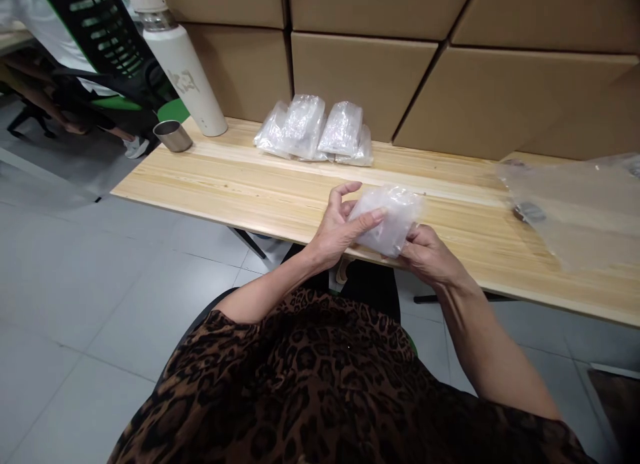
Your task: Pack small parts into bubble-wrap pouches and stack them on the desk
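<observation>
Between my hands, just above the front edge of the wooden table, is a clear plastic bag packet (387,221), its contents too hazy to make out. My left hand (343,224) grips its left side, thumb across the top and index finger raised. At the packet's lower right corner, my right hand (427,254) is closed on the plastic, with some fingers hidden beneath. Farther back on the table lies a group of similar filled clear plastic bags (305,127), bunched side by side.
Stacked cardboard boxes (360,84) wall off the table's back. At the left end stand a white bottle (187,77) and a metal cup (173,137). A large clear plastic bag (575,204) lies at right. Behind the bottle are a green-and-black chair (100,31) and a seated person.
</observation>
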{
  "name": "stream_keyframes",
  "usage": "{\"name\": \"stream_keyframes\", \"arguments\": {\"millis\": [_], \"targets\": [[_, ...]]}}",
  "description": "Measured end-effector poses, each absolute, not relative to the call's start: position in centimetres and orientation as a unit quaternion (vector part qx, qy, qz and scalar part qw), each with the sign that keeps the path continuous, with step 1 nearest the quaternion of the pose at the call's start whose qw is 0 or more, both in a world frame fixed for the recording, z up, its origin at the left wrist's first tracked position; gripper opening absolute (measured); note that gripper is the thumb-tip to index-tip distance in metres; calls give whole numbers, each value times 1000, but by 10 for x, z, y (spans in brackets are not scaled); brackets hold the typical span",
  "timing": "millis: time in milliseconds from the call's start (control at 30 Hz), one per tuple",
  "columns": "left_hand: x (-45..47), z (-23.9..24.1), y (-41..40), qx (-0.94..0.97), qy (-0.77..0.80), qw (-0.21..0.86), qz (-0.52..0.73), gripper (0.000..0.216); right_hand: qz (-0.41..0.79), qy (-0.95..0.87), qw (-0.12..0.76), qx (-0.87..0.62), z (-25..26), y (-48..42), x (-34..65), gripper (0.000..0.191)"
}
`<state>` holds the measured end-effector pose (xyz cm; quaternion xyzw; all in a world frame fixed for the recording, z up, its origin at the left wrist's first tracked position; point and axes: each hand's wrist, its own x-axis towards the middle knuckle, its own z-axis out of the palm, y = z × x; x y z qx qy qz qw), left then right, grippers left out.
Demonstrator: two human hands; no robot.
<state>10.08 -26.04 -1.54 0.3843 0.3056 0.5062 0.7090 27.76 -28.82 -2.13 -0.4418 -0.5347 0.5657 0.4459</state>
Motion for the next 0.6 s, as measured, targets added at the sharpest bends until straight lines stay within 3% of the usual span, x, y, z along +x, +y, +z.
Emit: {"name": "stream_keyframes", "arguments": {"millis": [167, 300, 433, 600], "targets": [[95, -6, -243, 361, 322, 683, 547, 88, 548, -429, 577, -427, -12, -277, 262, 34], [86, 8, -217, 394, 317, 641, 578, 83, 510, -472, 585, -418, 3, -249, 257, 41], [77, 26, -163, 465, 322, 557, 608, 59, 414, -550, 585, -428, 15, -182, 247, 51], [60, 40, -80, 614, 435, 342, 563, 30, 319, -591, 559, -486, 13, -73, 229, 56]]}}
